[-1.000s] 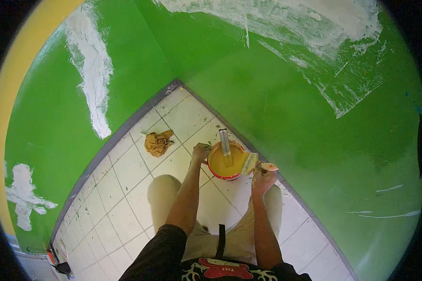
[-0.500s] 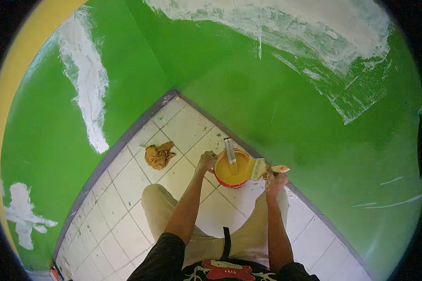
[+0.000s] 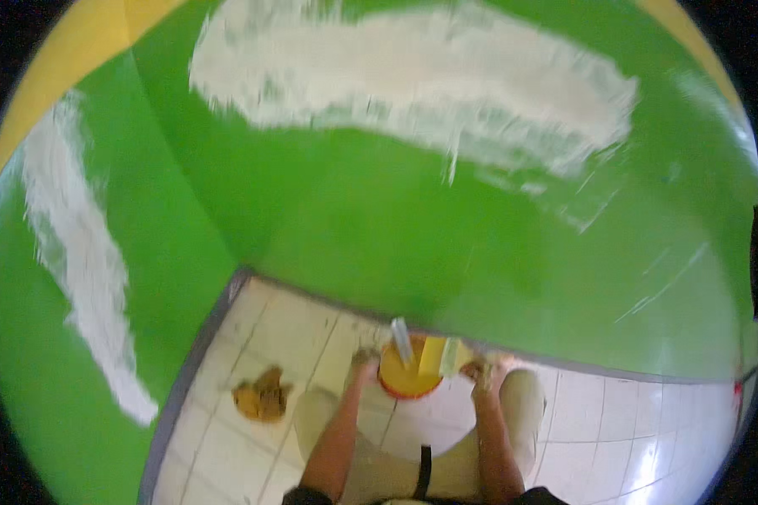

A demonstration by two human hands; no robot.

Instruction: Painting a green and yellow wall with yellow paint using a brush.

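A small red-rimmed bucket (image 3: 411, 396) of yellow paint is between my knees. At its left side, my left hand (image 3: 364, 365) is closed on the bucket's edge; the exact hold is blurred. My right hand (image 3: 482, 371) grips a wide paintbrush (image 3: 450, 357) from the right. The yellow-coated bristles point left over the bucket's opening. A flat, light-coloured tool (image 3: 402, 337) leans inside the bucket, its lower end in the paint.
A crumpled brown cloth or paper (image 3: 263, 396) lies on the white tiled floor (image 3: 303, 311) to the left. Green walls (image 3: 337, 219) meet in a corner ahead, with white filler patches (image 3: 396, 71) and a grey skirting (image 3: 198, 353) below.
The view has tipped up, showing more wall, so bucket and hands sit lower. The paintbrush's bristles have come from the bucket's right edge to over the paint. My left hand keeps its hold.
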